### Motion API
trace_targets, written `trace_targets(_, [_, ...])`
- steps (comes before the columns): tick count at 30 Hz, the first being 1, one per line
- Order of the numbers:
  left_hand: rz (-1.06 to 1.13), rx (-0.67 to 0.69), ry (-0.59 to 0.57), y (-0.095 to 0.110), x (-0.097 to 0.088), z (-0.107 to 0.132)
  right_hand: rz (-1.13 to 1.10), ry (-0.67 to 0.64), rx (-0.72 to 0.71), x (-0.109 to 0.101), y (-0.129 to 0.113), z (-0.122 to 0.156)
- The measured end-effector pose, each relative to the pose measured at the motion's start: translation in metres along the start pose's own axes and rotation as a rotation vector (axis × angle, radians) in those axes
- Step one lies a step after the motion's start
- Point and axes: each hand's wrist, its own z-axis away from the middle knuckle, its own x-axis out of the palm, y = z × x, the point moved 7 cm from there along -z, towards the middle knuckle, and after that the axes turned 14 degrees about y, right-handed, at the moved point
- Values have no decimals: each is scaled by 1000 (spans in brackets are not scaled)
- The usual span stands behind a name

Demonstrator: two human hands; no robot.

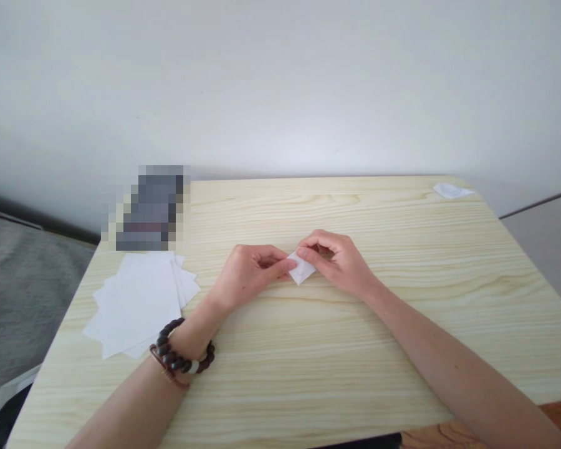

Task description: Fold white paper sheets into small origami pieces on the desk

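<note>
A small folded piece of white paper [302, 269] lies at the middle of the pale wooden table [402, 324]. My left hand [250, 271], with a dark bead bracelet at its wrist, pinches the paper's left edge with curled fingers. My right hand [339, 259] presses down on the paper's right side, its fingers bent over the top corner. Both hands rest on the tabletop and cover part of the paper.
A loose stack of white paper sheets [140, 302] lies on the table's left side. Behind it stands a blurred-out dark object [149, 209]. Another folded white paper [451, 190] sits at the far right corner. A white wall rises behind the table.
</note>
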Motion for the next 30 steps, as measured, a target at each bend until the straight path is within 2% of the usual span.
trace_targets(4, [29, 11, 60, -1, -4, -2, 29, 18, 8, -3, 2, -1])
trace_targets(12, [70, 12, 63, -1, -4, -3, -14, 27, 63, -3, 6, -1])
trace_targets(18, [97, 9, 115, 0, -8, -4, -13, 4, 87, -2, 11, -2])
trace_targets(23, [114, 59, 121, 1, -6, -5, -49, -31, 121, 0, 11, -1])
trace_targets(30, [112, 29, 176, -4, -8, -6, -112, -19, 171, 2, 15, 1])
